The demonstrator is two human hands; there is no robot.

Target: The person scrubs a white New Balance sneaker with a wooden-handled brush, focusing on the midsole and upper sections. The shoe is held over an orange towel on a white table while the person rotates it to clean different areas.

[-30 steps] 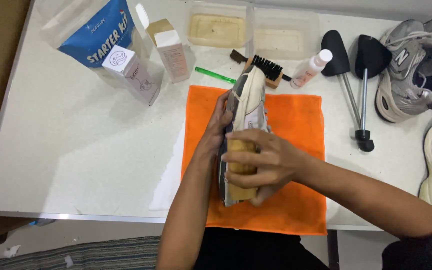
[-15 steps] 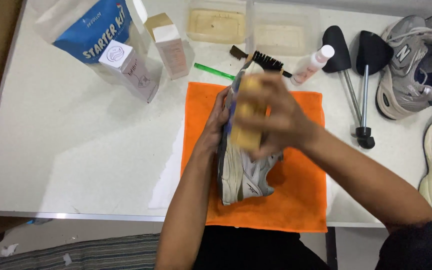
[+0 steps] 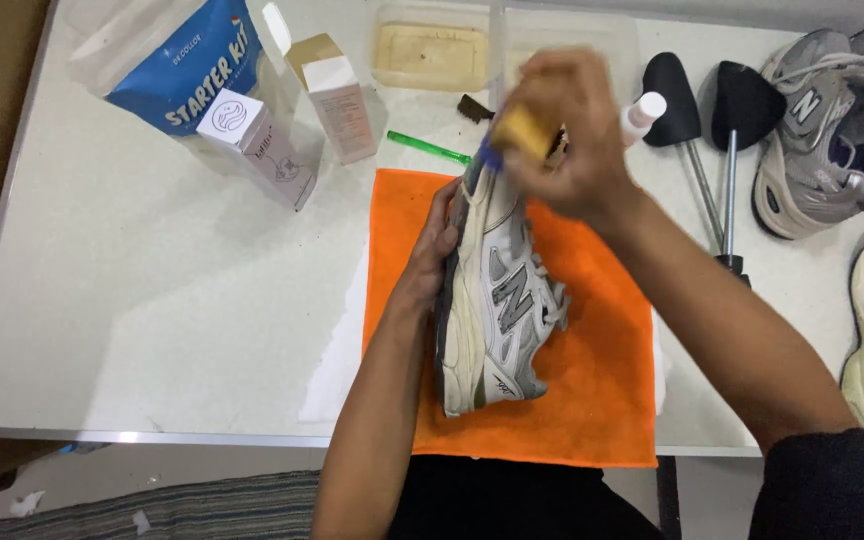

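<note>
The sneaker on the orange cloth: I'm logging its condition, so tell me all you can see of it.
The sneaker is a white and grey running shoe with mesh and leather-like panels, grey side emblem, laces and a thick, yellowed off-white sole. It stands on its side edge on the orange cloth, toe away from the person. The left hand braces its sole; the right hand presses a tan block at the toe.

Open passage is being offered by the bare stretch of the white table top (image 3: 142, 330) left of the orange microfibre cloth (image 3: 592, 400). The far left corner is being blocked by a blue-and-clear plastic pouch (image 3: 177, 65) and two small white cardboard boxes (image 3: 262, 145). The right side is being crowded by two black shoe trees (image 3: 702, 100) and grey-white sneakers (image 3: 822, 130).
</note>
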